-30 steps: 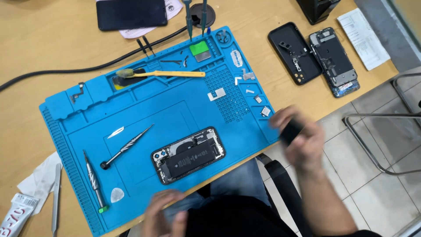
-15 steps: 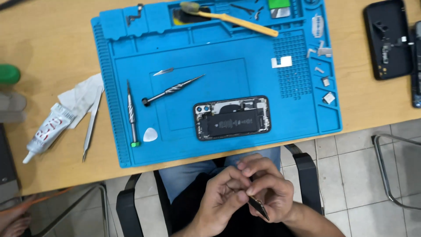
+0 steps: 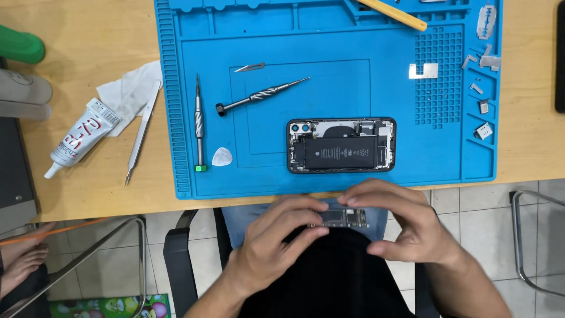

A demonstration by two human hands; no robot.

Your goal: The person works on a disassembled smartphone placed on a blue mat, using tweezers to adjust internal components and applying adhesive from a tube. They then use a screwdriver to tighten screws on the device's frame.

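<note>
The light wooden table (image 3: 88, 53) carries a big blue silicone repair mat (image 3: 329, 171), its ridged rim and moulded compartments running along the far and right edges. On the mat's flat middle lies an opened black smartphone (image 3: 341, 145), back off, battery and camera showing. To its left rest two slim grey metal screwdrivers (image 3: 199, 123), (image 3: 262, 94) and a small white triangular pick (image 3: 222, 156).

Below the table's near edge, over the lap, both hands meet around a narrow dark circuit board (image 3: 344, 218). The left hand (image 3: 276, 247) is curled, fingertips pinching the board's left end; the right hand (image 3: 406, 224) arches over the other end, fingers bent and closed lightly on it. A board this thin wants holding by its edges, level, with no flexing — and, I'd judge, nearer the mat.

The grid compartments on the right hold a flat silver metal plate (image 3: 423, 70) and several tiny silver brackets (image 3: 482, 106) — each apart from the next.
</note>
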